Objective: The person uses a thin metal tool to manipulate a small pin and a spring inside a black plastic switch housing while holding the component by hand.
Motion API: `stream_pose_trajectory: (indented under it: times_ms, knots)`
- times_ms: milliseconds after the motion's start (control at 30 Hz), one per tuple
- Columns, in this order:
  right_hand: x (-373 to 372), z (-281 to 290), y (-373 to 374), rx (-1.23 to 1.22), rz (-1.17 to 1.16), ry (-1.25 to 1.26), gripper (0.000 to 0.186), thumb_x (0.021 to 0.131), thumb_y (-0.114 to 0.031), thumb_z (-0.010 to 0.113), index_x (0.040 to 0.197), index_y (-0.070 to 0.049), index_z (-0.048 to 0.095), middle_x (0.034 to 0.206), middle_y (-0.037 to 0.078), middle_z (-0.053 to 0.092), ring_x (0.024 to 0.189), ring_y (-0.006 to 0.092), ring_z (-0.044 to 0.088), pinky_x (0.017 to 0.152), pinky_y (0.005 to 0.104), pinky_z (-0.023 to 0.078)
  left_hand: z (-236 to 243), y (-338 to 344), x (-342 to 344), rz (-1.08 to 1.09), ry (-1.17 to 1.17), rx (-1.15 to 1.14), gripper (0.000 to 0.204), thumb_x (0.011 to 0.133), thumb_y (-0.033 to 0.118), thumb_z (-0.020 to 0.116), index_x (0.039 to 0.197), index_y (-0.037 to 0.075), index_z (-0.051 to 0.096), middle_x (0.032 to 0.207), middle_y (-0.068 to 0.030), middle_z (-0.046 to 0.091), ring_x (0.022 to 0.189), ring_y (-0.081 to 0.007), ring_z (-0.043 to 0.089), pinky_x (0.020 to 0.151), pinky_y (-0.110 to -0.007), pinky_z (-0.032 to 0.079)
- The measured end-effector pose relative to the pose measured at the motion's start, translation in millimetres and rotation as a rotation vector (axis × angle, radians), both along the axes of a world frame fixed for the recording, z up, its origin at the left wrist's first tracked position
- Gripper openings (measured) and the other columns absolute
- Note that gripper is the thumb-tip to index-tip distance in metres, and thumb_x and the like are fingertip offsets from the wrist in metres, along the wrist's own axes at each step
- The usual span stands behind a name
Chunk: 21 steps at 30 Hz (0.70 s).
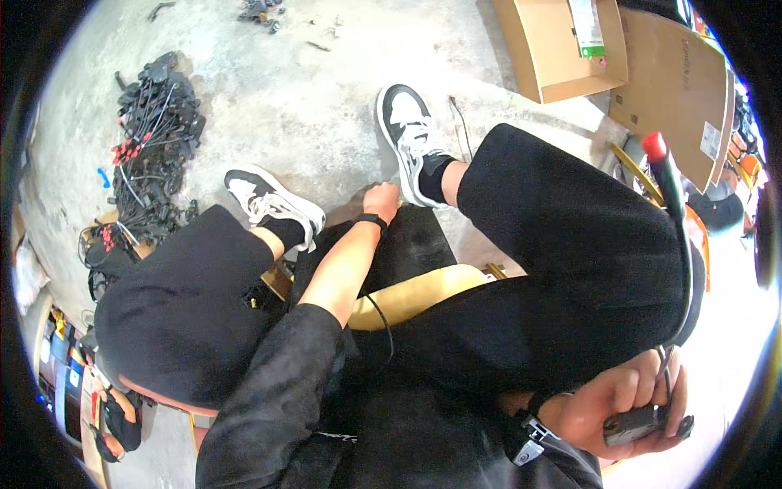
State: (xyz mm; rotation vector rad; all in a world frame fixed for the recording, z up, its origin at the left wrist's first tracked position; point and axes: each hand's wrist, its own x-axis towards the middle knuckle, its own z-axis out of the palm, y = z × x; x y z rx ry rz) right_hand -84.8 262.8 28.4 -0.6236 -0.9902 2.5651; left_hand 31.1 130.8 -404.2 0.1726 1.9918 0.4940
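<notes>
We see the right hand (pixel 611 399), grip snug round a black block (pixel 632 425), beside the right trouser leg (pixel 570 212); cable (pixel 686 281) runs along that leg, presumably to limit tangling. Left hand (pixel 381 200), left of the leg, looks fisted; can't tell contents.

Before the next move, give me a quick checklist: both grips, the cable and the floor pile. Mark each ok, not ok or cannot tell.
1. Right grip has hold of the black device: ok, fingers curled around it.
2. Red-tipped end clear of both grips: ok.
3. Cable clear of the right trouser leg: cannot tell, they overlap in this view.
4. Left grip empty: cannot tell, fist closed, palm hidden.
5. Floor pile untangled: not ok, cables jumbled together.
</notes>
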Motion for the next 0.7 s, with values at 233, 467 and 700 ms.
stream_pose_trajectory:
  times_ms: [233, 467, 700]
  knots:
    - [-7, -6, -7, 0.069, 0.01, 0.058, 0.018, 0.079, -0.012, 0.064, 0.073, -0.01, 0.048, 0.076, 0.0, 0.032, 0.066, 0.0115, 0.03, 0.05, 0.024, 0.025, -4, 15, 10, 0.104, -0.033, -0.023, 0.014, 0.076, 0.011, 0.059, 0.086, 0.003, 0.065, 0.091, -0.0178, 0.064, 0.086, -0.0326, 0.063, 0.071, -0.041, 0.053]
    - [-5, -1, -15, 0.074, 0.009, -0.027, 0.018, 0.078, -0.012, 0.065, 0.071, -0.009, 0.048, 0.076, 0.001, 0.032, 0.064, 0.0115, 0.03, 0.05, 0.0239, 0.024, 15, -37, -35, 0.278, -0.223, 0.013, 0.035, 0.073, 0.022, 0.065, 0.095, -0.005, 0.061, 0.103, -0.0268, 0.059, 0.095, -0.037, 0.06, 0.083, -0.043, 0.049]
    - [10, 5, -18, 0.005, 0.14, 0.049, 0.032, 0.079, -0.026, 0.066, 0.071, -0.015, 0.037, 0.078, -0.001, 0.031, 0.067, 0.0122, 0.029, 0.057, 0.0255, 0.022, 103, -114, -137, 0.768, 0.339, 0.347, 0.026, 0.082, 0.017, 0.058, 0.101, -0.001, 0.064, 0.092, -0.0161, 0.066, 0.086, -0.0163, 0.063, 0.077, -0.028, 0.048]
